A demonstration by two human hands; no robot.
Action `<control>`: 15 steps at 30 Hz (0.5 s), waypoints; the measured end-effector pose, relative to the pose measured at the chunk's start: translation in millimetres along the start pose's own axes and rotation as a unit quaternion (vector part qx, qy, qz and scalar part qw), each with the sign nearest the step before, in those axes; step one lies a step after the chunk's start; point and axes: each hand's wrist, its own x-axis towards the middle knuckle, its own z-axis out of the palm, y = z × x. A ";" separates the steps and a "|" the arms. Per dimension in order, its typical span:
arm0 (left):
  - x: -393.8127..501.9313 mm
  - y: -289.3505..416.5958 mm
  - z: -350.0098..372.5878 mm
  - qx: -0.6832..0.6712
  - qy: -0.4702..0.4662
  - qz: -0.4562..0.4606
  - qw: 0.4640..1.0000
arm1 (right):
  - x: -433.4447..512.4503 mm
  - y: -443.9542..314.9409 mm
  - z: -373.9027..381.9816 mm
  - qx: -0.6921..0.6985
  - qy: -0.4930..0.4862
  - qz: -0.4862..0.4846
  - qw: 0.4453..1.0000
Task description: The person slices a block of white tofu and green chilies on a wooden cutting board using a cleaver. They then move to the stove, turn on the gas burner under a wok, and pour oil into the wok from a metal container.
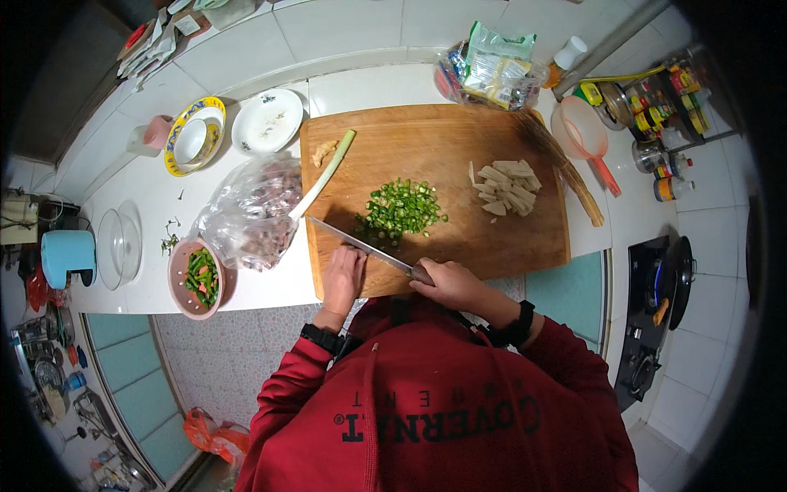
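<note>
My right hand [452, 284] grips the dark handle of a kitchen knife [363, 245]. The long blade slants up and left across the lower part of a wooden cutting board [442, 135]. Just below the blade, my left hand [344, 277] rests on the board with its fingers bent together near the steel; anything under them is hidden. Beyond the blade is a pile of chopped green chili peppers [403, 209]. Pale sliced pieces [507, 186] form a heap on the board's right side. A green-white scallion stalk [326, 172] and a ginger piece [324, 152] lie at the left.
Left of the board are a plastic bag of meat-like pieces [252, 209], a pink basket of peppers [176, 283] and a white plate [267, 120]. A brush of bundled strips [572, 175] overlaps the right edge. Farther right, a blue flame shows at the gas stove [639, 369].
</note>
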 end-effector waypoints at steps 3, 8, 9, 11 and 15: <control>-1.2 -0.7 0.2 0.010 0.000 0.000 1.000 | 9.5 -3.8 5.1 0.000 -0.002 -0.002 1.000; 3.4 2.0 -1.0 0.009 -0.006 -0.005 1.000 | 28.1 -5.5 21.6 0.032 0.041 0.002 0.999; 5.2 2.8 -1.3 -0.005 -0.016 -0.008 1.000 | 27.6 -4.0 22.6 0.063 0.058 0.002 0.996; 9.7 3.9 -2.0 -0.043 -0.034 -0.020 0.998 | 23.7 -0.2 21.4 0.117 0.085 0.018 0.989; 10.8 -1.3 -17.3 -0.151 0.057 -0.141 0.977 | 11.6 5.1 13.7 0.096 0.068 0.008 0.993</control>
